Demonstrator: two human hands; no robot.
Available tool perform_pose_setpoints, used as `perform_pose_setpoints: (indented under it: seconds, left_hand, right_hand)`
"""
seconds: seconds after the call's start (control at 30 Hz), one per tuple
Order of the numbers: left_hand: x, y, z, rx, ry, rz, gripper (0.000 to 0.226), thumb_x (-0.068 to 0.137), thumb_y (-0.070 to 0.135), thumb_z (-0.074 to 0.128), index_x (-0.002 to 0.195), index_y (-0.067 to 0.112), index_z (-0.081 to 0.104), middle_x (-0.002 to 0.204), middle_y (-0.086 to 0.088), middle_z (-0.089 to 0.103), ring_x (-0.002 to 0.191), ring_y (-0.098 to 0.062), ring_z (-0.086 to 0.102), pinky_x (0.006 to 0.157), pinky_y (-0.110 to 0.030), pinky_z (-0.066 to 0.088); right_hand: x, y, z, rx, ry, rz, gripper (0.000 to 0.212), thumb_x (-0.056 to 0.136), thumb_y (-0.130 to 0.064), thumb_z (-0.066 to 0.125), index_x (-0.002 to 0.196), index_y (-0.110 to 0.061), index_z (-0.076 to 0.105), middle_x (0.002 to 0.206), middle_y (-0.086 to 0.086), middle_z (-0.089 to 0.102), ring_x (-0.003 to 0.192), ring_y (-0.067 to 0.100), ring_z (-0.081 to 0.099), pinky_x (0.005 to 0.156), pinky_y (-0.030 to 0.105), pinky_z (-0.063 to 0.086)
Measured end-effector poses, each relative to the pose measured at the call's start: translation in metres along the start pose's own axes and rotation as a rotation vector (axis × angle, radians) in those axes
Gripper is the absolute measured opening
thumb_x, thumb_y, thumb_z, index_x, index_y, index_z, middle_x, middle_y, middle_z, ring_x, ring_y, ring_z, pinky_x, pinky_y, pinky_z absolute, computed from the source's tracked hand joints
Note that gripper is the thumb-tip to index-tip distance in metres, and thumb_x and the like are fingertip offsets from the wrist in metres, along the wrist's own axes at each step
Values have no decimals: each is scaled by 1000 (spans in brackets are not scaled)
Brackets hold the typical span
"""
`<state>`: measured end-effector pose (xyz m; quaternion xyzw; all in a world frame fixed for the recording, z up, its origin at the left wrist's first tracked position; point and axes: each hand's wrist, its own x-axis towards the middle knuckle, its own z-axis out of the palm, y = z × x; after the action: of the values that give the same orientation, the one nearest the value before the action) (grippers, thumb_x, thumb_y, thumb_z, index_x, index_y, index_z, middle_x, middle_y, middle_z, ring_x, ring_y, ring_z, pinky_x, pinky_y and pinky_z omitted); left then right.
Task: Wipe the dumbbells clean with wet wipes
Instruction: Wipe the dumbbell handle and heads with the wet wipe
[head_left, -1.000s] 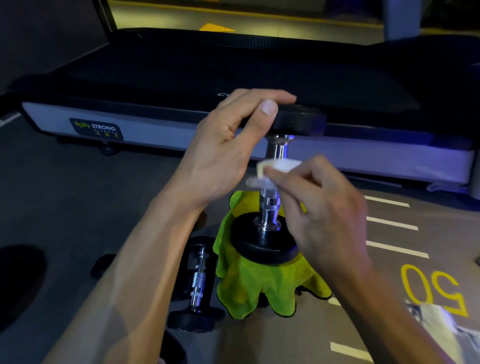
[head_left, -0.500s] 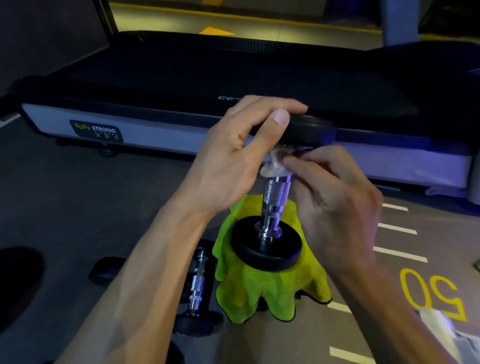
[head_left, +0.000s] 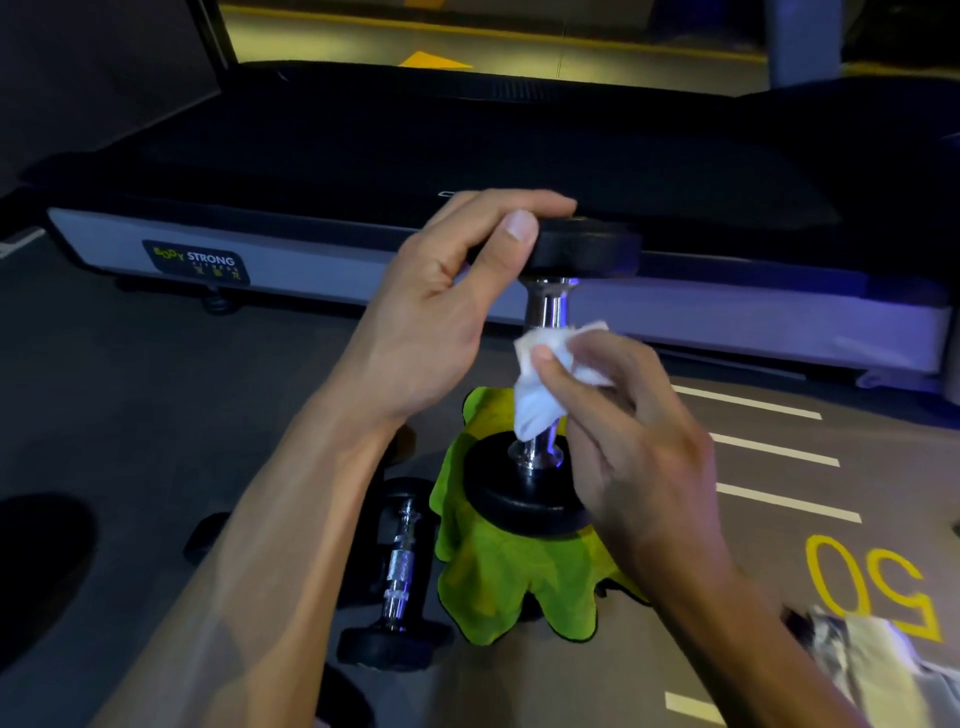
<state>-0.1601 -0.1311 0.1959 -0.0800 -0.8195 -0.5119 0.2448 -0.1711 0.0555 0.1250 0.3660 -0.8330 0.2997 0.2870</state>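
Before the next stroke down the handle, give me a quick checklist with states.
1. Left hand grips the upright dumbbell by its top plate: ok.
2. Right hand pinches the wet wipe: ok.
3. Wipe wraps the chrome handle: ok.
4. Bottom plate sits on the green cloth: ok.
5. Second dumbbell lies clear, to the left: ok.
6. Handle already clean: cannot tell.

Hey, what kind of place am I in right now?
Most likely a gym. A treadmill labelled Body Strong lies just ahead, black dumbbells sit on the floor, and the floor carries painted lane lines and a yellow "50" marking, as a training track would.
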Motion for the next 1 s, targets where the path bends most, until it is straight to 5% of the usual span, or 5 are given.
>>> perform_pose_setpoints:
  seconds: [0.17, 0.33, 0.57, 0.87, 1.0]
  left_hand:
    - [0, 0, 1, -2, -10, 2, 28, 113, 25, 43, 128, 28, 66, 121, 10, 63, 120, -3, 59, 103, -18, 42]
    - [0, 0, -1, -3, -22, 4, 29, 113, 25, 42, 130, 26, 66, 123, 8, 63, 121, -2, 59, 104, -18, 43]
    - [0, -8, -6, -51, -13, -11, 28, 112, 26, 43, 128, 28, 67, 131, -4, 67, 128, -15, 60, 113, -31, 43]
    - [-5, -8, -9, -104, -2, -1, 22, 104, 26, 65, 126, 26, 67, 125, -15, 69, 119, -26, 63, 106, -29, 48]
    - [-6, -7, -9, -101, -5, -3, 22, 104, 25, 65, 126, 26, 66, 125, -16, 68, 118, -27, 63, 106, -28, 47]
  right_hand:
    - [20, -1, -4, 11, 84, -86, 30, 92, 5, 71, 119, -6, 78, 106, 12, 67, 87, 29, 67, 67, 40, 57]
    - [25, 0, 1, 57, 119, -42, 25, 95, 4, 69, 118, -4, 77, 108, 13, 68, 91, 29, 68, 75, 39, 55]
    - [7, 7, -5, 95, -9, 14, 32, 93, -2, 67, 118, -17, 80, 111, 7, 69, 96, 8, 60, 86, -3, 33]
    - [-13, 12, -6, 207, -242, 58, 29, 84, -6, 70, 95, -29, 84, 101, -12, 64, 78, 2, 55, 69, 4, 37]
    - [3, 9, -12, 170, -266, -7, 24, 86, -16, 67, 93, -32, 84, 100, -15, 62, 80, 9, 63, 63, 32, 54]
